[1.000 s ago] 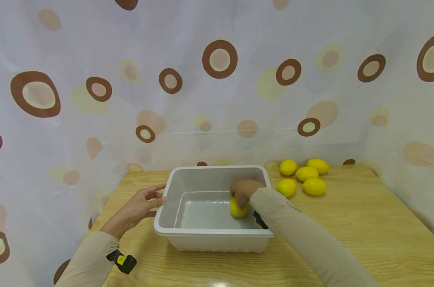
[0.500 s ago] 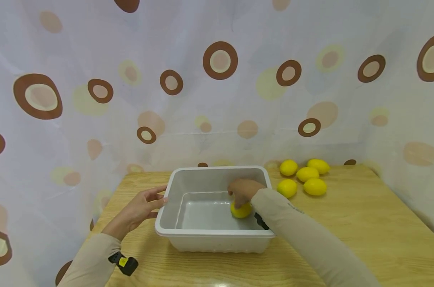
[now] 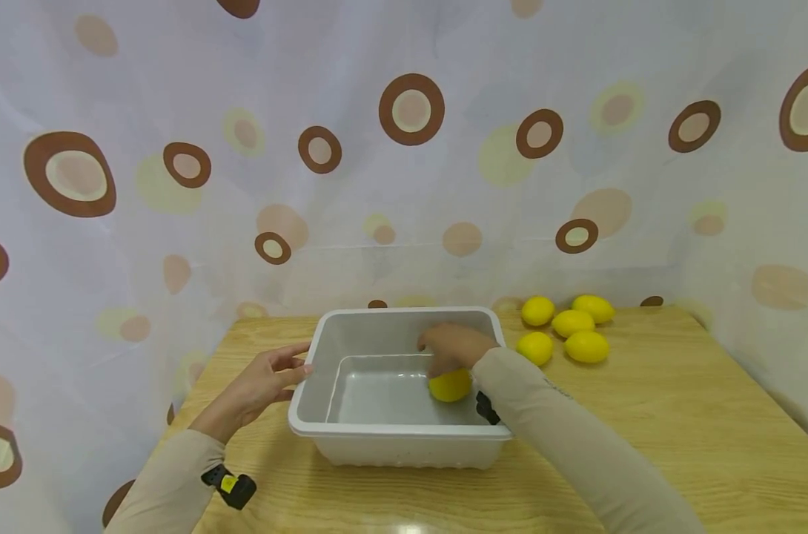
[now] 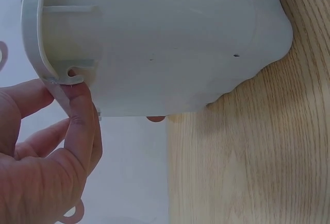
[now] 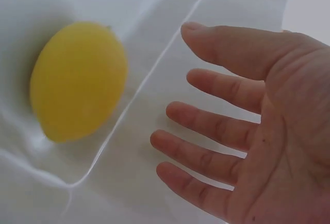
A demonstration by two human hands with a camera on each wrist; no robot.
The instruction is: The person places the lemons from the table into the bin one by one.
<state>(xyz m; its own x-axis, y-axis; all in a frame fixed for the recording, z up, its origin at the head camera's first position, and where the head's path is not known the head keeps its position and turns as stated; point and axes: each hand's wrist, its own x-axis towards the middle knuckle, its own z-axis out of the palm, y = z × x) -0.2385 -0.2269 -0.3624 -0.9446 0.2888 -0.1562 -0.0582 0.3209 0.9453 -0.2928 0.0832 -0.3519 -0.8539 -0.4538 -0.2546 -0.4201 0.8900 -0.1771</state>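
A white plastic tub (image 3: 350, 337) is sitting on the wooden bench (image 3: 644, 415), and one lemon (image 3: 450, 385) is lying on the tub's floor, toward its right wall. The right hand (image 3: 452, 345) is hovering inside the tub just above and beside that lemon; the right wrist view is showing its grip spread, fingers (image 5: 216, 131) straight and apart, with a clear gap between them and the lemon (image 5: 78, 80), so nothing is being held. The left hand (image 3: 260, 386) is resting against the tub's left rim; in the left wrist view the thumb (image 4: 82, 116) is pressing up against the underside of the rim (image 4: 38, 38) while the other fingers are lying loosely extended, not curling round it. Five more lemons (image 3: 567, 326) are lying in a loose cluster on the bench to the far right of the tub, near a spotted curtain (image 3: 411, 111) that is hanging behind the bench.
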